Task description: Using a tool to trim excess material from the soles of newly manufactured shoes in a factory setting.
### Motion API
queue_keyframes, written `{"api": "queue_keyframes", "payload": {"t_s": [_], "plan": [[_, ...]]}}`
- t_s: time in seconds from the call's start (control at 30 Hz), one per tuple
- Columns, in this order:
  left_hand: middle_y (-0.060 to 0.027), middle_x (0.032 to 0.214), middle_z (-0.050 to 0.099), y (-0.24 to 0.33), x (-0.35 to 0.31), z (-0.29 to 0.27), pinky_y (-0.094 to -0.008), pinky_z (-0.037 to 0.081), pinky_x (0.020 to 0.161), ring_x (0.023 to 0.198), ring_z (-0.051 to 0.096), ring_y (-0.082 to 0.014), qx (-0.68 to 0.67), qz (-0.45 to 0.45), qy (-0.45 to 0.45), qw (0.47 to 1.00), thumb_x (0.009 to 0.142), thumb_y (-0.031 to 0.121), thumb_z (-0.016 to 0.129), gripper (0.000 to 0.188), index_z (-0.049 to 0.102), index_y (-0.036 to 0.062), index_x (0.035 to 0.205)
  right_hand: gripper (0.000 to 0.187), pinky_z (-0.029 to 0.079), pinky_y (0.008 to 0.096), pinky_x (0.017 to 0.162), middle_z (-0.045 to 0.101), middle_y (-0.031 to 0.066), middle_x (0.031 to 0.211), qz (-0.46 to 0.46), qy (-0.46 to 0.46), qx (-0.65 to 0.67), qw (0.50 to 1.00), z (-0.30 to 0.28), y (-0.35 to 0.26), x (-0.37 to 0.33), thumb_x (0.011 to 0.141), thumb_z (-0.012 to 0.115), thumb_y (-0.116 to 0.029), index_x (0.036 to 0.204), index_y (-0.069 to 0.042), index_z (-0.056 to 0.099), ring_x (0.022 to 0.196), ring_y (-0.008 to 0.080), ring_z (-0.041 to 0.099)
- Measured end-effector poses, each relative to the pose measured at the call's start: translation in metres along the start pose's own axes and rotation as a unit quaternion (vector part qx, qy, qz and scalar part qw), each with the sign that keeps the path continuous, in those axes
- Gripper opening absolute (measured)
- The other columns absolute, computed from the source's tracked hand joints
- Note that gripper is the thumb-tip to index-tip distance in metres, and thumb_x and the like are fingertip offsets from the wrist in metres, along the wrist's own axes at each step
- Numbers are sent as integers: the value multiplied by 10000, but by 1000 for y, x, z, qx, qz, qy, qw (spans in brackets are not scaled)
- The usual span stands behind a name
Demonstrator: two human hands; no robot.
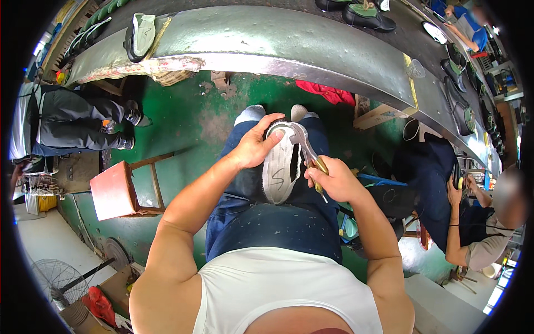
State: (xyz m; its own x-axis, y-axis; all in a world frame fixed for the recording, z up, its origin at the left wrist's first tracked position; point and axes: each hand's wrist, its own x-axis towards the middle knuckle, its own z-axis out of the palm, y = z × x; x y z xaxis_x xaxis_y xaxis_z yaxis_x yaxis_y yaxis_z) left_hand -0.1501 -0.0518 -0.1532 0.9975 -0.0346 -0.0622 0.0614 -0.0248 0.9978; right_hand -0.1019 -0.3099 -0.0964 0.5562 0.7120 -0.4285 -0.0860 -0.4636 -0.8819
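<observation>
A shoe [278, 177] rests bottom up on my lap, its pale sole side facing me, with a dark curved mark drawn on it. My left hand [257, 146] is wrapped round its far end, the thumb pressed on the sole side. In my right hand [332, 179] is a pair of lasting pliers [303, 140] with a curved metal head. Its jaws are at the shoe's far right edge, near my left fingers; whether they grip the edge I cannot tell. A thin pointed tip shows below my right fist.
A long metal bench [233, 42] curves across the front, with a pale-soled shoe [139, 36] and dark shoes [368, 16] on it. A stool [114, 190] stands left, a fan [58, 281] lower left. One person [78, 119] stands left; another [492, 222] works seated at right.
</observation>
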Motion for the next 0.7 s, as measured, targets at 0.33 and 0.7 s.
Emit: {"api": "queue_keyframes", "payload": {"t_s": [0.33, 0.7], "plan": [[-34, 1212, 593, -14, 8, -11, -286, 436, 1018, 1133, 531, -113, -148, -38, -11, 988, 1022, 140, 592, 398, 495, 115, 1407, 266, 527, 472, 797, 677, 226, 1007, -170, 199, -212, 941, 35, 59, 26, 962, 594, -167, 1158, 13, 584, 908, 428, 661], [-25, 1113, 639, -7, 15, 11, -263, 482, 898, 1013, 569, -94, -69, -38, 77, 994, 960, 79, 660, 353, 570, 81, 1302, 244, 546, 369, 605, 650, 139, 835, -4, 10, -179, 984, 1, -7, -16, 984, 582, -194, 1090, 23, 549, 628, 260, 662]]}}
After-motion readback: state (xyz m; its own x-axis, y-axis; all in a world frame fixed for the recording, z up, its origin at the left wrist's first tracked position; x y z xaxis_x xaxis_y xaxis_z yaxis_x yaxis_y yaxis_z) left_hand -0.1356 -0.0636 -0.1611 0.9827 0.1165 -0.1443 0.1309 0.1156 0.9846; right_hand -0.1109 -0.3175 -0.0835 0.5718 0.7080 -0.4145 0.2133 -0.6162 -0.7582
